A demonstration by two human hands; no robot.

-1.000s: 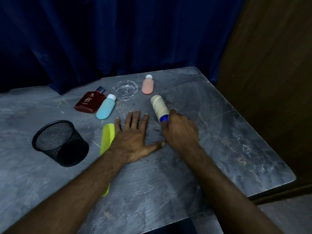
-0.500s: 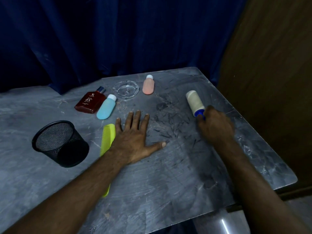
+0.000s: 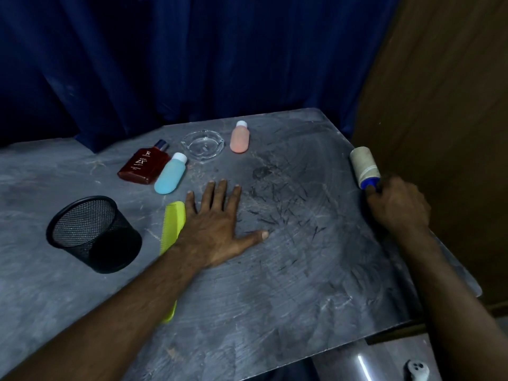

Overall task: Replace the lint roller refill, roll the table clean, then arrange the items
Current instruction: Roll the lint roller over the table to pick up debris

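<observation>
Since a second ago my right hand (image 3: 397, 207) has swept the lint roller (image 3: 365, 166) from beside my left thumb out to the table's (image 3: 275, 312) right edge; nothing else moved. Nearest me, the yellow comb (image 3: 171, 229) runs partly under my left forearm. Left hand (image 3: 217, 229) is flat, fingers spread, pressing the table, holding nothing, probably to brace me while I roll. Right hand is fisted around the blue handle. Dark hair strands still litter the middle, so I reckon rolling isn't finished. Roller's long axis runs away from me, leaning slightly left, head at the far end, handle toward me. Mesh cup (image 3: 93, 235) sits left. Further back: red bottle (image 3: 144, 167), blue bottle (image 3: 170, 177), glass ashtray (image 3: 203, 144), pink bottle (image 3: 240, 137), not yet arranged.
</observation>
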